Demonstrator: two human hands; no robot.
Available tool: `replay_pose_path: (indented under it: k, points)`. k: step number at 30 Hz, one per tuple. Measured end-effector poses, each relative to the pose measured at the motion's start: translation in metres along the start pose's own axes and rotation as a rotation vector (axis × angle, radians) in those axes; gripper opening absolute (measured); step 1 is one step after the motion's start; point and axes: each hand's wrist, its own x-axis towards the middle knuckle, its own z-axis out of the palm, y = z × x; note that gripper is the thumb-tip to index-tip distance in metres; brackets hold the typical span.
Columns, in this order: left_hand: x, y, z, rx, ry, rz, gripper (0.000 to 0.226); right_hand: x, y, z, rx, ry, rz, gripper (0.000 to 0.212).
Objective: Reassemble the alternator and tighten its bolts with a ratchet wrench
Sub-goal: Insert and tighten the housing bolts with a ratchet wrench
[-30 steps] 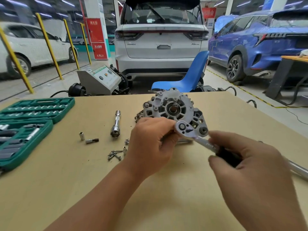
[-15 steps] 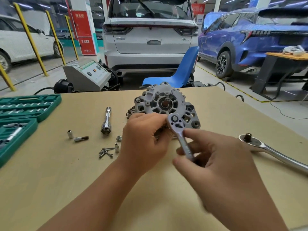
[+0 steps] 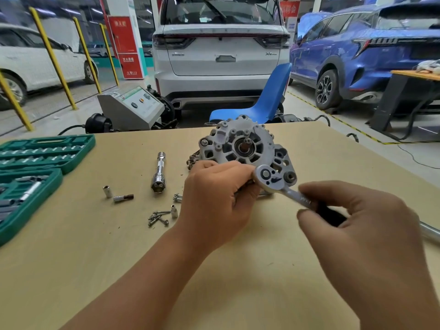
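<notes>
right hand (image 3: 362, 225) grip closed on ratchet wrench (image 3: 283, 186) handle | head up-left — on alternator (image 3: 240, 146) (left hand (image 3: 216, 201) clasps it)

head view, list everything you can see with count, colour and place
alternator: 1, grey metal, table centre, far side
ratchet wrench: 1, silver with black handle, head at alternator's lower right
extension bar: 1, chrome, left of alternator
small sockets: 3, silver, near left of the bar
loose screws: small pile, silver, by left hand
socket set case: 1, green, open, table's left edge
table: 1, tan
chair: 1, blue, behind table
tester machine: 1, grey, on floor
cars: 3, white, blue, white, background
posts: several, yellow, left
left hand: steadies alternator
right hand: grips wrench handle
</notes>
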Motion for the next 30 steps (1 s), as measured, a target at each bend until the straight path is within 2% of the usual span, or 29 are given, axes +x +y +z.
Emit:
replay_pose_path:
  k: [2,5,6,9,11,13,15,16,18,20,22,24,26,27,30]
  points:
    - [0.002,0.0,0.0,0.0,0.005,-0.007,0.008,-0.001,-0.002,0.0,-0.025,-0.059,-0.035,0.028]
    - [0.003,-0.001,0.001,-0.048,0.028,-0.046,0.007,-0.008,-0.012,0.003,0.007,-0.295,-0.074,0.04]
    - [0.002,-0.002,0.0,-0.075,0.016,-0.056,0.006,-0.006,-0.01,0.002,0.011,-0.284,-0.076,0.041]
    - [0.002,-0.004,-0.003,-0.078,-0.031,-0.047,0.008,0.005,0.006,-0.004,0.003,0.001,-0.064,0.037]
    - [0.002,-0.003,-0.002,-0.058,-0.031,-0.042,0.007,0.007,0.004,-0.007,-0.045,0.024,-0.071,0.032]
    - [0.003,0.0,0.001,-0.049,0.005,-0.057,0.009,0.0,-0.003,-0.003,-0.09,-0.142,-0.118,0.026]
    - [0.003,0.002,0.003,-0.023,0.036,-0.056,0.011,-0.008,-0.013,0.002,-0.075,-0.356,-0.106,0.036]
    - [0.002,0.002,0.003,-0.025,0.029,-0.051,0.011,-0.009,-0.014,0.003,-0.053,-0.382,-0.097,0.038]
    - [0.001,-0.001,0.0,-0.049,-0.008,-0.046,0.013,-0.005,-0.007,0.002,-0.023,-0.167,-0.078,0.042]
    - [0.002,-0.002,-0.002,-0.041,-0.027,-0.04,0.017,0.0,-0.002,-0.001,-0.082,0.066,-0.038,0.036]
    - [0.004,0.002,-0.002,-0.043,0.003,-0.047,0.019,0.0,-0.006,-0.001,-0.133,0.054,-0.037,0.031]
    - [0.004,0.004,-0.002,-0.086,0.039,-0.061,0.014,-0.006,-0.014,0.003,-0.151,-0.121,-0.056,0.043]
    - [0.004,0.003,-0.002,-0.097,0.035,-0.057,0.011,-0.008,-0.017,0.006,-0.107,-0.255,-0.053,0.041]
    - [0.004,0.002,-0.003,-0.094,0.022,-0.054,0.011,-0.007,-0.014,0.006,-0.071,-0.227,-0.049,0.039]
    - [0.003,0.0,-0.005,-0.095,-0.013,-0.052,0.011,0.002,-0.001,0.001,-0.051,0.048,-0.017,0.035]
